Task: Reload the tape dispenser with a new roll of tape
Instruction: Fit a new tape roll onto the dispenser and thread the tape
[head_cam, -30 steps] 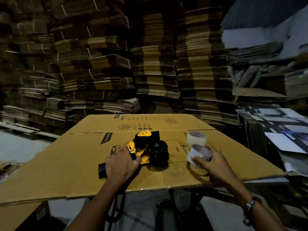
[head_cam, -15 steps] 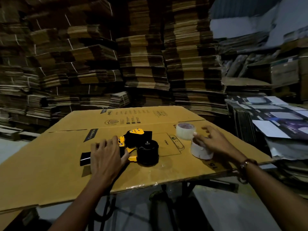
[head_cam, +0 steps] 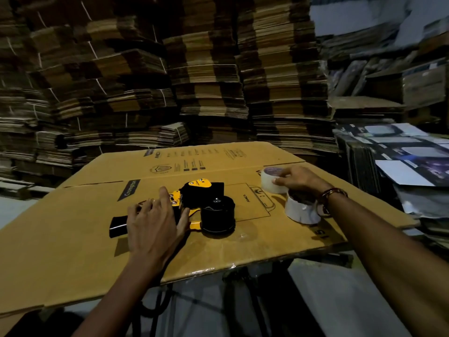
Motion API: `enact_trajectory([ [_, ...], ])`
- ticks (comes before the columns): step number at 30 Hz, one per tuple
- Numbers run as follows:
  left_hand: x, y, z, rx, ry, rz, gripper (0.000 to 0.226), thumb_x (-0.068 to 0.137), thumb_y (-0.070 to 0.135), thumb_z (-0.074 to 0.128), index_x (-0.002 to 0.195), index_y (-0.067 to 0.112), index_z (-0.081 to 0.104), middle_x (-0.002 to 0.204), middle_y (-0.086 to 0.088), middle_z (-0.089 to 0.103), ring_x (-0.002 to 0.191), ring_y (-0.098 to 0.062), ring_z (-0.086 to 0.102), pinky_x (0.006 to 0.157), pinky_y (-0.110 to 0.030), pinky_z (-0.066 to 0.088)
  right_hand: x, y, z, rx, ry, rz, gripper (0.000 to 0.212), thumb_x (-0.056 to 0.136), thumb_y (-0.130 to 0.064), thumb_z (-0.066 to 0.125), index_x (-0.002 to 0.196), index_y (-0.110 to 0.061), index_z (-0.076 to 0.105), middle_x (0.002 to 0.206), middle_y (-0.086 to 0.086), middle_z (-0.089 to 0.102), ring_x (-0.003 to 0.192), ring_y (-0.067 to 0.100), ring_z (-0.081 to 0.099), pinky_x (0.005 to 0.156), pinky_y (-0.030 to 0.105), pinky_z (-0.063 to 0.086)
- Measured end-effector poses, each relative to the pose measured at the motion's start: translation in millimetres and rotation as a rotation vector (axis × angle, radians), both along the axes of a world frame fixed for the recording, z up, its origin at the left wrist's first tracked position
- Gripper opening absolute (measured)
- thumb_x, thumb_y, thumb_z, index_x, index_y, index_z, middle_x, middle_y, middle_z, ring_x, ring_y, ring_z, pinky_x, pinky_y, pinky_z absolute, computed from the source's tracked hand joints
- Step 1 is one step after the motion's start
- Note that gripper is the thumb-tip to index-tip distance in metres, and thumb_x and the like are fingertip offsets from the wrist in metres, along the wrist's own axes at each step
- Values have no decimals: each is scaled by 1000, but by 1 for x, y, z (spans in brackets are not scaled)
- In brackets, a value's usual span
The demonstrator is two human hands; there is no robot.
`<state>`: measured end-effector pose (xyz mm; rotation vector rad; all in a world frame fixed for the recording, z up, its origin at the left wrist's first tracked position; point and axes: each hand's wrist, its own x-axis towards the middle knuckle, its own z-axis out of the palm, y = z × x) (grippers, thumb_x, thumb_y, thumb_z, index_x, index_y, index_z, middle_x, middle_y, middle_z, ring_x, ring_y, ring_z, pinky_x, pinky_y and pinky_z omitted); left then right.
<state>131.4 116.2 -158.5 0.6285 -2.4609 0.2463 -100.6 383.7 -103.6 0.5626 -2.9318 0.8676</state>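
Note:
A yellow and black tape dispenser (head_cam: pixel 203 189) lies on its side on a flat cardboard sheet (head_cam: pixel 73 227), its black spool hub (head_cam: pixel 218 216) bare and facing up. My left hand (head_cam: pixel 155 222) rests on the dispenser's black handle with fingers spread. Two white tape rolls sit to the right. My right hand (head_cam: pixel 298 178) curls its fingers around the far tape roll (head_cam: pixel 268 178). The near tape roll (head_cam: pixel 300 211) stands on the cardboard just under my right wrist, with nothing gripping it.
Tall stacks of flattened cartons (head_cam: pixel 206 69) wall in the back and left. Printed sheets (head_cam: pixel 401 161) are piled at the right, close to the cardboard's edge. A dark stand and grey floor show below the near edge.
My right hand set the near roll down on the cardboard and moved back onto the far roll. My left hand loosened from a grip to spread fingers over the dispenser handle.

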Motion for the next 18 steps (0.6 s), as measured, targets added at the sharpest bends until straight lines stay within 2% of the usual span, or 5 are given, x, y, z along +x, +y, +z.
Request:
enact_trajectory([
  [2, 0, -1, -1, 14, -6, 3, 79, 93, 62, 34, 142, 1, 41, 96, -13, 74, 94, -29, 67, 84, -42, 41, -4, -6, -2, 45, 39, -7, 32, 88, -48, 68, 96, -17, 69, 101, 9, 68, 81, 20, 64, 63, 32, 52],
  [6, -1, -3, -3, 14, -12, -22, 81, 93, 65, 33, 142, 1, 41, 103, -14, 73, 99, -31, 67, 84, -44, 44, -3, -19, -7, 109, 109, -7, 47, 79, -58, 72, 87, -12, 69, 97, 11, 67, 89, 30, 63, 74, 43, 56],
  [9, 0, -3, -3, 6, -7, -50, 82, 93, 67, 29, 142, 2, 41, 104, -13, 73, 96, -30, 66, 83, -45, 45, -3, -26, -11, 154, 143, -6, 41, 75, -56, 73, 99, -27, 57, 113, 9, 61, 100, 32, 56, 81, 49, 54],
  [12, 0, -3, -3, 17, -2, -58, 85, 92, 68, 29, 144, 3, 38, 107, -12, 72, 96, -30, 65, 85, -45, 45, 4, -32, -5, 153, 136, 5, 65, 70, -59, 72, 119, -29, 44, 120, 10, 58, 106, 35, 53, 84, 47, 52],
  [18, 3, -4, -3, 27, 12, -64, 89, 92, 70, 24, 153, 6, 19, 128, -9, 64, 113, -27, 60, 92, -44, 42, 46, -48, 28, -13, 185, 191, 67, 80, -57, 65, 137, -31, 45, 130, 2, 55, 110, 25, 54, 87, 42, 52],
])
